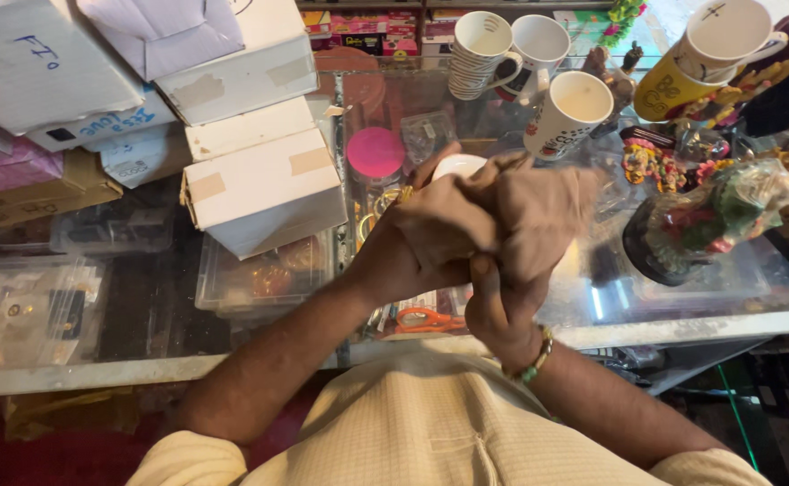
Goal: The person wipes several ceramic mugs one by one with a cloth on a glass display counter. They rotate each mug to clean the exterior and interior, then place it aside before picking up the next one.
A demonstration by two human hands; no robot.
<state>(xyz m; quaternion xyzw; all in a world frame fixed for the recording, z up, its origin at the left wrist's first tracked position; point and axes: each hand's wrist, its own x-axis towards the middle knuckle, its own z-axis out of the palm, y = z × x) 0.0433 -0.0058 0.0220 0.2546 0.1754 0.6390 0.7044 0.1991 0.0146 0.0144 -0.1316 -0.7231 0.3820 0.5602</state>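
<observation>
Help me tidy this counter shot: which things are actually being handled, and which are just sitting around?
In hand:
left hand and right hand, both in a grip on the brown cloth
white cup, wrapped in that cloth

Lying about:
white mugs
white boxes
pink lid
wrapped figurine
glass counter

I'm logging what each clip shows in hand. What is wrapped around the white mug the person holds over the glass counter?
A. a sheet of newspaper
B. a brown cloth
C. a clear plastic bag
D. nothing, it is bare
B: a brown cloth covers most of the white mug, bunched under the left hand and the right hand.
</observation>
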